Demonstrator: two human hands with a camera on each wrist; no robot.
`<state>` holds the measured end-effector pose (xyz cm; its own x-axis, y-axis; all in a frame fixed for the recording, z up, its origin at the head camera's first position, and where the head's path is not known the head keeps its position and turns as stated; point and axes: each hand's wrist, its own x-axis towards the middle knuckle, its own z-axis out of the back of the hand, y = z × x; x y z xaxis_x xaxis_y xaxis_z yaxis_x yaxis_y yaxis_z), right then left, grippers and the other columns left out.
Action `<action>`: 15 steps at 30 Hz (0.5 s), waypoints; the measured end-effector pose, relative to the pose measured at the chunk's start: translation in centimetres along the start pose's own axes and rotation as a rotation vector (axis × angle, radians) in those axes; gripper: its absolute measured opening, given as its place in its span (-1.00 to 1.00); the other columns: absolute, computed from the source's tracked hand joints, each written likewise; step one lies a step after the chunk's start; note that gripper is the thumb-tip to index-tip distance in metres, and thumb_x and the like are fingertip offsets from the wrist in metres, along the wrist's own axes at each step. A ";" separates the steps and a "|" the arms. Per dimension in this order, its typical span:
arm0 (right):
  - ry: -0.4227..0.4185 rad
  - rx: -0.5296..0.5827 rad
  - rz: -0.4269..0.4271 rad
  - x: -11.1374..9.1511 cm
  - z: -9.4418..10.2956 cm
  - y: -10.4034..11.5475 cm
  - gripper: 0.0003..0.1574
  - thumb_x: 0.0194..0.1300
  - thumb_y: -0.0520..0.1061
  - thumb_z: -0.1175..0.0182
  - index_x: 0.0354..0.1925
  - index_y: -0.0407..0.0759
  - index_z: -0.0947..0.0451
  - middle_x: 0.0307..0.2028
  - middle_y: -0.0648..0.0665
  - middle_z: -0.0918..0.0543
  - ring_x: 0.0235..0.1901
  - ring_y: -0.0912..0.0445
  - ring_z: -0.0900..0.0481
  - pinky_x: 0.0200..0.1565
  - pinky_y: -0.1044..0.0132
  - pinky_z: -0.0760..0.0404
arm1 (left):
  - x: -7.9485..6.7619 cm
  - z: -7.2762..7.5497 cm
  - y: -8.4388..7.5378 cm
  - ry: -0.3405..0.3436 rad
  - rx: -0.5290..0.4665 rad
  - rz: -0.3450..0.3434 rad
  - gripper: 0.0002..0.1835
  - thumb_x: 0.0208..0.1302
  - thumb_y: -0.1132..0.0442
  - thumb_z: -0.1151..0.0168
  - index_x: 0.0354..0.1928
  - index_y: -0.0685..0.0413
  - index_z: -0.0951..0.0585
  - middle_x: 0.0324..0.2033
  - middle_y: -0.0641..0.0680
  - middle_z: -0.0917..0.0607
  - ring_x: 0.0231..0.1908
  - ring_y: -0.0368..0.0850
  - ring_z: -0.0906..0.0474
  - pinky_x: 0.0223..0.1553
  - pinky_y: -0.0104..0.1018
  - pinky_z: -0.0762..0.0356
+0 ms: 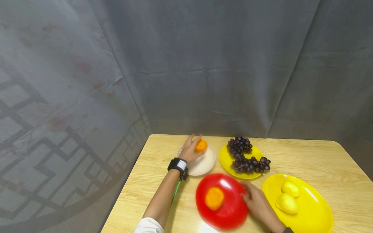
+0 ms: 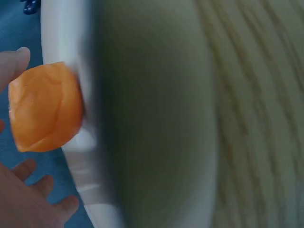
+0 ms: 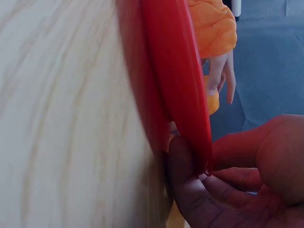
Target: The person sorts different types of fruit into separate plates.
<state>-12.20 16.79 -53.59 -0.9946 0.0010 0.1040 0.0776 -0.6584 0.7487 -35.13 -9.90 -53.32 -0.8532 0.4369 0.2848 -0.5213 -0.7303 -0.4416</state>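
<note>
An orange-coloured, wrinkled round fruit (image 1: 201,146) is at the white plate (image 1: 201,166) near the table's back edge. My left hand (image 1: 189,151) reaches over this plate with its fingers spread about the fruit. In the left wrist view the thumb (image 2: 15,64) is right at the fruit's side, while several fingertips show apart from it. My right hand (image 1: 257,202) pinches the right rim of a red plate (image 1: 233,212), with fingers under the rim in the right wrist view. A second orange fruit (image 1: 214,198) lies on the red plate.
Dark grapes (image 1: 240,158) lie on a round yellow plate (image 1: 225,161) behind the red plate and hang over its right rim. At the right, two yellow fruits (image 1: 287,203) rest on an oval yellow plate (image 1: 316,210). A grey curtain (image 1: 204,81) stands behind the table.
</note>
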 end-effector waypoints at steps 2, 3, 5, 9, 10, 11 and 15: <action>0.003 0.008 0.001 0.0 0.0 0.0 -0.50 0.19 -0.37 -0.22 0.13 -0.29 -0.48 -0.04 -0.26 -0.64 -0.03 -0.14 -0.57 -0.01 -0.07 -0.59 | -0.1 -0.4 0.3 0.004 0.002 -0.018 -0.14 0.16 -0.09 -0.33 0.48 -0.23 -0.20 0.42 0.32 -0.10 0.34 0.26 -0.10 0.23 0.28 -0.22; 0.004 0.013 0.002 -0.1 0.0 0.0 -0.49 0.18 -0.37 -0.22 0.14 -0.29 -0.47 -0.04 -0.26 -0.64 -0.02 -0.14 -0.57 0.00 -0.08 -0.58 | -0.1 -0.5 0.4 0.009 0.003 -0.022 -0.16 0.16 -0.08 -0.33 0.47 -0.24 -0.21 0.42 0.32 -0.12 0.34 0.26 -0.11 0.24 0.26 -0.22; 0.007 0.016 0.004 -0.2 0.0 0.1 -0.48 0.18 -0.37 -0.22 0.14 -0.29 -0.47 -0.03 -0.27 -0.64 -0.02 -0.15 -0.56 0.00 -0.09 -0.58 | -0.2 -0.7 0.7 0.016 0.012 -0.033 -0.18 0.17 -0.06 -0.33 0.46 -0.22 -0.24 0.40 0.31 -0.16 0.32 0.24 -0.14 0.26 0.22 -0.22; 0.005 0.011 -0.002 -0.3 0.1 0.3 -0.49 0.18 -0.37 -0.21 0.13 -0.28 -0.48 -0.03 -0.27 -0.64 -0.02 -0.15 -0.56 0.00 -0.09 -0.58 | -0.4 -0.8 0.7 0.025 -0.030 -0.061 -0.22 0.19 0.03 -0.34 0.44 -0.13 -0.27 0.34 0.29 -0.28 0.28 0.21 -0.23 0.26 0.12 -0.28; 0.005 0.007 -0.006 -0.2 0.2 0.3 -0.49 0.18 -0.37 -0.22 0.13 -0.28 -0.48 -0.03 -0.27 -0.64 -0.02 -0.15 -0.56 0.00 -0.09 -0.58 | -0.4 -0.8 0.6 0.026 -0.043 -0.069 -0.23 0.20 0.05 -0.34 0.44 -0.10 -0.27 0.31 0.27 -0.32 0.27 0.19 -0.25 0.26 0.09 -0.30; 0.007 0.006 -0.010 -0.2 0.2 0.4 -0.50 0.18 -0.37 -0.22 0.13 -0.28 -0.48 -0.03 -0.27 -0.64 -0.01 -0.15 -0.56 0.00 -0.09 -0.58 | -0.4 -0.8 0.5 0.026 -0.059 -0.074 -0.24 0.20 0.08 -0.34 0.43 -0.08 -0.28 0.28 0.25 -0.36 0.25 0.17 -0.28 0.25 0.06 -0.32; 0.013 -0.005 -0.019 -0.1 0.2 0.4 -0.48 0.18 -0.36 -0.22 0.14 -0.29 -0.47 -0.01 -0.28 -0.63 0.01 -0.16 -0.55 0.01 -0.09 -0.57 | -0.3 -0.5 -0.1 0.025 -0.071 -0.073 -0.24 0.18 0.12 -0.36 0.42 -0.03 -0.31 0.19 0.18 -0.47 0.18 0.10 -0.36 0.25 -0.02 -0.34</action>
<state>-12.05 16.69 -53.15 -0.9967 0.0037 0.0806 0.0580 -0.6622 0.7471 -34.87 -9.70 -53.81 -0.8124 0.5012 0.2980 -0.5813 -0.6570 -0.4799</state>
